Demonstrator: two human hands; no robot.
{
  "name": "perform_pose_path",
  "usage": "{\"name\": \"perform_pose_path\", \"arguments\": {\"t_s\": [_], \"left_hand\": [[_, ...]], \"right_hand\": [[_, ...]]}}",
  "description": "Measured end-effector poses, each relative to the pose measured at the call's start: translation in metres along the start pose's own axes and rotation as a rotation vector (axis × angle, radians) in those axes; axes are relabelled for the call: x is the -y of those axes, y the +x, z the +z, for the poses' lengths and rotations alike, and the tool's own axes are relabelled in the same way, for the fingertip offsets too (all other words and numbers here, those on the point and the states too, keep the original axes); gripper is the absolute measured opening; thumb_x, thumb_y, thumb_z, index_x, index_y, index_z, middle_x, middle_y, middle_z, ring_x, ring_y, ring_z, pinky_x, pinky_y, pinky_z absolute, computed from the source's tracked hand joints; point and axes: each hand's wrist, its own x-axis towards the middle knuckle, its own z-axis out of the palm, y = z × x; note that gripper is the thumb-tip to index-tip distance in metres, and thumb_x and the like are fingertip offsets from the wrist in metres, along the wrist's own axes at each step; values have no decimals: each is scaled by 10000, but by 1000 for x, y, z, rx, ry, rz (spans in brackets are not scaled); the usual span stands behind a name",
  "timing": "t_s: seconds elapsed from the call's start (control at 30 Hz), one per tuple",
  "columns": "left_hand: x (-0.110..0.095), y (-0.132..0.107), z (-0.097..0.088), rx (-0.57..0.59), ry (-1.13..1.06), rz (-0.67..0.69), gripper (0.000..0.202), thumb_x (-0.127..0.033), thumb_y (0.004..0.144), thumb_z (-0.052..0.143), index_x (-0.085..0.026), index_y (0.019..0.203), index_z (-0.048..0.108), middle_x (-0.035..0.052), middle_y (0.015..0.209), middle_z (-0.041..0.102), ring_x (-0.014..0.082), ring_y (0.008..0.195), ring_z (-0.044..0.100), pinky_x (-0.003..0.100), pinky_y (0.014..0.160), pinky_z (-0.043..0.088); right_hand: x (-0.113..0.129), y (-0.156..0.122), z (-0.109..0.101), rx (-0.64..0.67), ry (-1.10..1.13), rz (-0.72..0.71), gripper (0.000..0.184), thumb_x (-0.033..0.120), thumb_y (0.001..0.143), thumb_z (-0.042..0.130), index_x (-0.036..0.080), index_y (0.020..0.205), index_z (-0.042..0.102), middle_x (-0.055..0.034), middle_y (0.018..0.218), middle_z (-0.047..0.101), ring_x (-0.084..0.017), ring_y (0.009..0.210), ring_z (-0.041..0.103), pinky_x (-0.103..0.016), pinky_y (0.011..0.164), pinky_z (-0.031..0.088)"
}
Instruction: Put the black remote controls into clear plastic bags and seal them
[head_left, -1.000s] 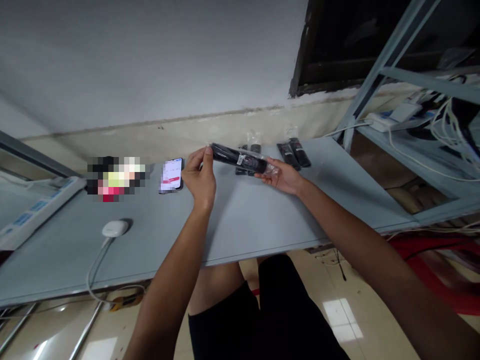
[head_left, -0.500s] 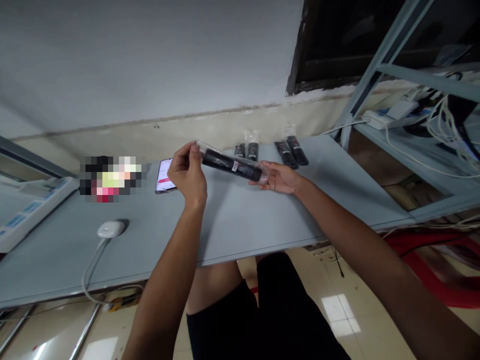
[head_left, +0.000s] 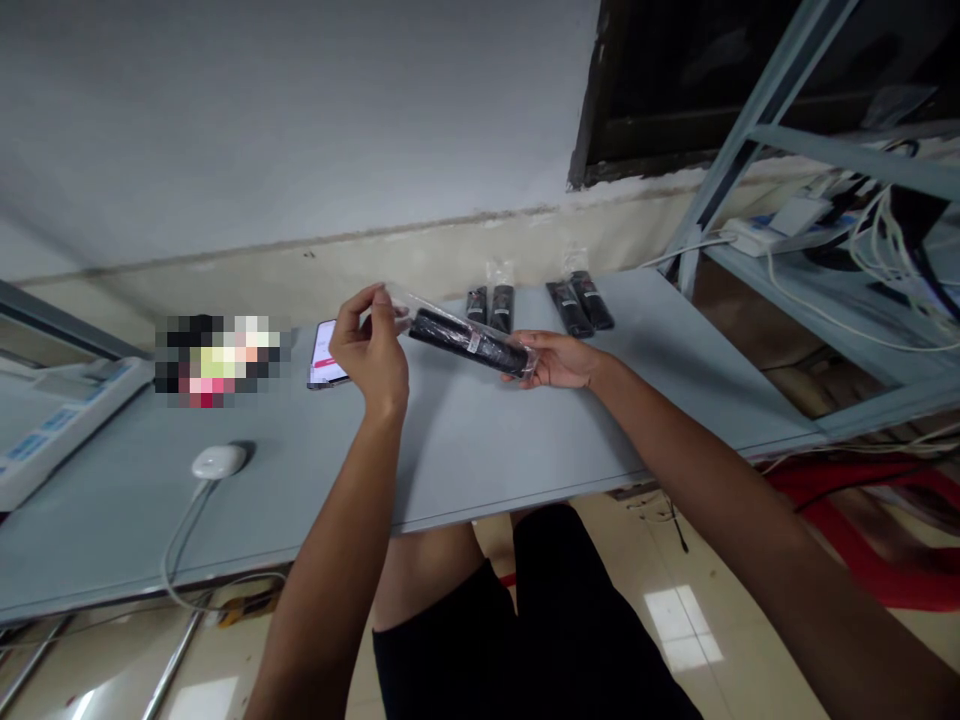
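A long black rolled item in a clear plastic bag, with a small white label on its side, is held above the table between both hands. My left hand pinches the loose end of the bag. At the other end, the fingers of my right hand are closed round the bag's lower right end. What the black item is I cannot make out. Behind it, several similar black packets lie in clear bags on the table: a left pair and a right pair.
A grey table runs along the wall. On it are a lit phone, a white corded device and a pixelated patch at left. A power strip lies far left. Right, a metal shelf bears tangled cables, above a red stool.
The black item has slid slightly toward my right hand inside the bag, leaving more clear plastic by my left hand. Both hands keep their hold.
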Motion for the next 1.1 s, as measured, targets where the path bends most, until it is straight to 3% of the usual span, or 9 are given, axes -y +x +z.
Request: {"name": "perform_pose_path", "arguments": {"t_s": [0.13, 0.33, 0.5, 0.67, 0.77, 0.87, 0.93, 1.0, 1.1], "left_hand": [[0, -2, 0, 49, -35, -32, 369, -567, 931, 684, -228, 1076, 697, 22, 979, 677, 121, 819, 682, 217, 659, 583], [7, 2, -3, 83, -65, -79, 473, -682, 914, 656, -265, 1137, 642, 33, 1106, 635, 129, 866, 668, 194, 632, 565], [12, 4, -4, 113, -75, -103, 455, -686, 938, 621, -289, 1158, 591, 32, 1174, 604, 135, 906, 667, 206, 655, 573], [27, 9, -7, 65, -44, -117, 418, -655, 965, 597, -285, 1156, 561, 29, 1136, 604, 147, 944, 654, 236, 721, 586], [29, 10, -13, -2, 165, -13, 417, -634, 1001, 543, -263, 1191, 561, 60, 1194, 606, 191, 1076, 640, 322, 862, 591], [16, 6, -17, -11, 415, 269, 476, -571, 986, 608, -248, 1330, 540, 126, 1440, 515, 283, 1333, 538, 473, 1084, 499], [3, 0, -16, 185, 501, 480, 564, -553, 941, 681, -254, 1395, 529, 137, 1502, 487, 337, 1434, 460, 549, 1181, 400], [-7, -9, -11, 537, 530, 643, 623, -559, 888, 747, -272, 1407, 554, 122, 1481, 544, 357, 1446, 457, 574, 1219, 350], [-10, -23, 0, 975, 559, 737, 701, -526, 864, 788, -271, 1467, 539, 127, 1512, 562, 358, 1447, 471, 559, 1203, 387]], "right_hand": [[1, -1, -1, 36, -33, 36, 278, 432, 893, 729, 211, 1018, 618, -31, 873, 740, -206, 816, 766, -320, 690, 654], [1, -1, -6, 77, -50, 24, 366, 436, 812, 817, 224, 1026, 609, 11, 797, 688, -178, 671, 734, -242, 494, 599], [0, -3, -4, 91, -102, 21, 387, 497, 856, 775, 215, 1058, 604, -36, 858, 728, -232, 770, 785, -307, 601, 657], [2, -4, -8, 97, -137, 2, 351, 381, 824, 839, 211, 1063, 646, -30, 885, 763, -153, 657, 739, -199, 507, 557], [1, -2, -14, 92, -160, -5, 424, 280, 804, 868, 200, 1173, 675, -79, 993, 799, -132, 677, 725, -176, 511, 523], [0, 0, -18, 68, -170, 6, 443, 215, 794, 882, 175, 1196, 702, -113, 1015, 810, -124, 691, 718, -170, 525, 513], [0, 2, -19, 73, -177, 9, 448, 206, 801, 882, 171, 1216, 717, -120, 1031, 811, -121, 701, 718, -172, 538, 515], [-1, 3, -19, 91, -189, 6, 463, 208, 803, 882, 177, 1239, 728, -110, 1035, 811, -120, 713, 721, -173, 547, 517], [-1, 3, -19, 94, -207, -12, 481, 216, 791, 891, 180, 1248, 743, -84, 992, 807, -117, 707, 721, -173, 544, 514]]}}
